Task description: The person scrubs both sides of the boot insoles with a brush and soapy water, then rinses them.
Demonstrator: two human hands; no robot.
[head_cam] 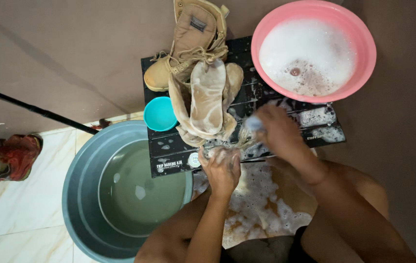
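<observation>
Two basins dominate the view: a large grey tub [84, 195] of still, greenish water stands on the pale tiled floor [18, 214] at lower left; a pink basin [363, 58] full of white suds sits at upper right, its edge over the black slatted table [169, 163]; the table is wet and flecked with foam; on it stands one tan lace-up boot [188, 39], upright and dry-looking; in front of that lies a second tan boot [208, 102], opened out, its tongue and inner lining turned up, soaked, streaked with lather and darker where wet; its lower end reaches the table's near edge, between both hands; soapy brown water pools on the floor below; a small turquoise cup [159, 113] sits on the table just left of the wet boot; the left hand [222, 168] is closed on a sudsy flap of the boot at the table edge; the right hand [278, 129] is clenched around a small pale scrubbing object [254, 123], too blurred to identify, pressed near the boot's lower right side.
</observation>
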